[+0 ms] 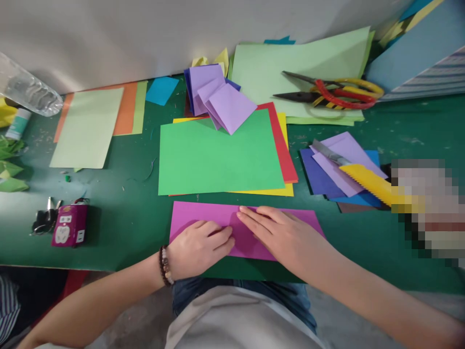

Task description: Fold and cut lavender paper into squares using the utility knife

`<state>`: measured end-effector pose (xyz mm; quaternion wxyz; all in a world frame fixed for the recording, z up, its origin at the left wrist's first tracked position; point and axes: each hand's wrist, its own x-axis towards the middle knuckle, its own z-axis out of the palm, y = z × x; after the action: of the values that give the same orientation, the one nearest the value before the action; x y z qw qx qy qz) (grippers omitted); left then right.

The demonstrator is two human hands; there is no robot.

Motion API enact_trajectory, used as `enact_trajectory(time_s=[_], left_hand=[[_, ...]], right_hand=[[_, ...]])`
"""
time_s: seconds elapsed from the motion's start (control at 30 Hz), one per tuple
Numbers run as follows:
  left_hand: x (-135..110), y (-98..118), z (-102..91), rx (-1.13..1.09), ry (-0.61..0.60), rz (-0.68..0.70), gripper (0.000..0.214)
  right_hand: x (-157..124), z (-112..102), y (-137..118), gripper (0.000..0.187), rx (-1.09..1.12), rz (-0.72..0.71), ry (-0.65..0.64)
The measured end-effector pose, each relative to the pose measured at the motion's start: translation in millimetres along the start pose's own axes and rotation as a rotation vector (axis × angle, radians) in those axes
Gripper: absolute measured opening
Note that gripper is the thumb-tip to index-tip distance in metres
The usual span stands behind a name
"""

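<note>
A long magenta sheet of paper (247,245) lies crosswise near the front edge of the green table; it looks folded lengthwise. My left hand (201,247) rests on its left half, fingers curled in and pressed down on the paper. A beaded bracelet circles that wrist. My right hand (279,232) lies flatter on the right half, with its fingers stretched out towards the paper's far edge. Both thumbs are mostly hidden. Just beyond the magenta paper sits a green sheet (218,160), on top of a red sheet (281,145) and a yellow sheet (289,189).
Purple folded papers (232,104) overlap the green sheet. Scissors (334,92) lie on pale green sheets (261,72). To the right, a yellow-handled knife (366,179) rests on purple and blue papers. A plastic bottle (32,87) and a small magenta box (70,225) are at left.
</note>
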<state>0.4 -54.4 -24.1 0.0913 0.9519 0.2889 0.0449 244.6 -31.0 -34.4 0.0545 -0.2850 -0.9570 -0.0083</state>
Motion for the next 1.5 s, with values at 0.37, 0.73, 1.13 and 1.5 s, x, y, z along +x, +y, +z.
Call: enact_trajectory(time_s=[0.37,0.73,1.13,1.5], left_hand=[[18.2,-13.9,-13.1,0.145,-0.168,0.061,0.036],[26.1,-16.7,-11.3,0.092,-0.154,0.097,0.046],[21.9,-18.2,-8.9,-0.026,-0.143,0.079,0.035],[17.7,-22.7,2.1,-0.024,-0.087,0.102,0.034]], right_hand=[[0.8,0.7,-0.5,0.054,0.026,0.006,-0.014],[2.3,-0.6,1.8,0.05,0.107,0.053,-0.055],[12.7,-0.4,-83.8,0.02,0.057,0.341,0.191],[19.6,11.3,-96.0,0.019,-0.038,0.37,0.131]])
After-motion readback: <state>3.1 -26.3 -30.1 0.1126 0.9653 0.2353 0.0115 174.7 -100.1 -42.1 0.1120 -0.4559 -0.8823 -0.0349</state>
